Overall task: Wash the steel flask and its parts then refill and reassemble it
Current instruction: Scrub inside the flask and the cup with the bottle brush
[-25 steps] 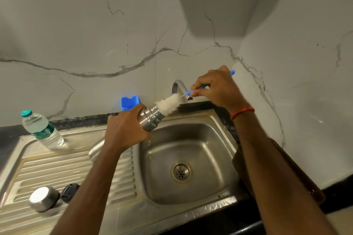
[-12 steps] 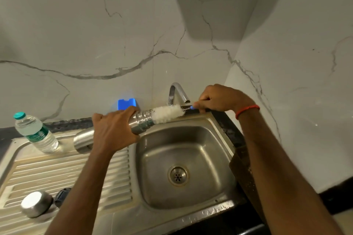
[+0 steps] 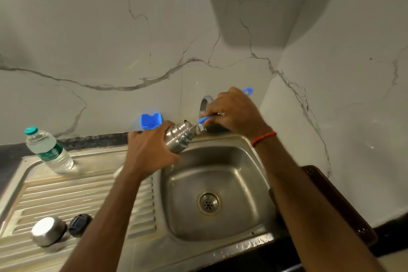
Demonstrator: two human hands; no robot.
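My left hand (image 3: 150, 152) grips the steel flask (image 3: 180, 137) around its body and holds it tilted over the back left corner of the sink basin (image 3: 220, 194), mouth toward the tap. My right hand (image 3: 234, 112) holds the blue handle of the bottle brush (image 3: 205, 119). The white bristles are hidden inside the flask; only the wire and handle show. The steel cup lid (image 3: 47, 231) and the black stopper (image 3: 79, 224) lie on the ribbed drainboard (image 3: 66, 194) at the front left.
A plastic water bottle with a teal cap (image 3: 47, 150) stands at the back of the drainboard. A blue holder (image 3: 151, 120) hangs on the marble wall. The steel tap (image 3: 205, 104) rises behind my right hand. A dark brown board (image 3: 337, 203) lies right of the sink.
The brush head was outside the flask mouth; it has gone inside. My right hand rose and moved left toward the flask, and the flask tilted more upright.
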